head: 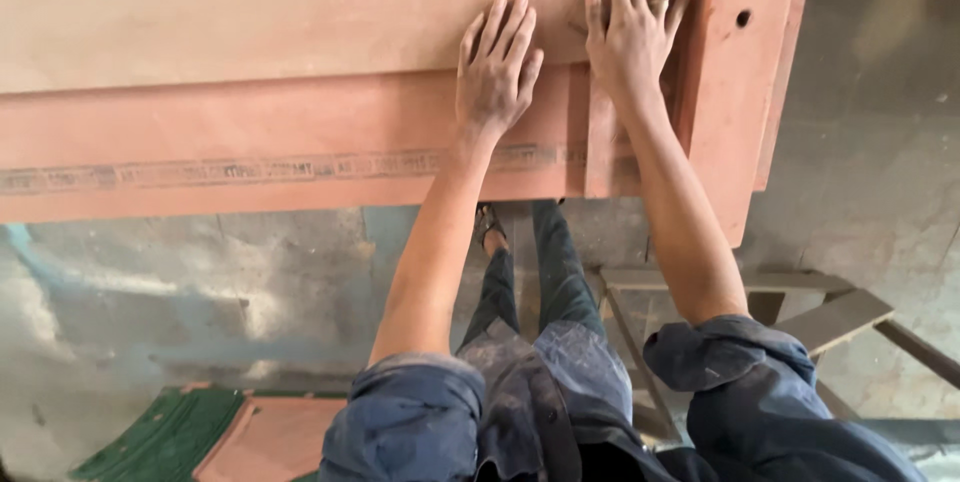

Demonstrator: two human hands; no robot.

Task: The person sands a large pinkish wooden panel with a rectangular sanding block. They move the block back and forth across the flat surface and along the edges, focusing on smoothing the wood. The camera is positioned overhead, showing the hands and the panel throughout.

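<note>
Presently logged: left hand point(497, 64) flat, fingers spread, palm down on the reddish-brown wooden door panel point(250, 132), grasping nothing. Right hand point(633, 30) likewise splayed and released, pressed just right of the left, over the joint where the horizontal rail meets the upright stile point(728, 82) at the panel's right end. Paler flat board point(250, 2) across the far part of the panel, recessed behind the rail. Small round hole point(743, 18) bored near the far end of the stile. Faint printed band point(280, 170) along the near edge of the rail. Panel raised off the ground, overhanging bare concrete floor point(150, 292); support beneath not visible. Grey wooden frame point(800, 312) lying on the floor, near right. Green ridged stack point(170, 432) and a reddish slab point(275, 437) at near left. Dusty blue rolled sleeves point(410, 412) and trousers in the near foreground, sandalled foot point(490, 227) directly under the panel's near edge. Risks, as judged: downward push on an overhanging edge apt to tip or slide the panel toward the foot; dusty palms prone to slipping; splinters likely from rough edges at the joint; grey frame a trip hazard on stepping right.
</note>
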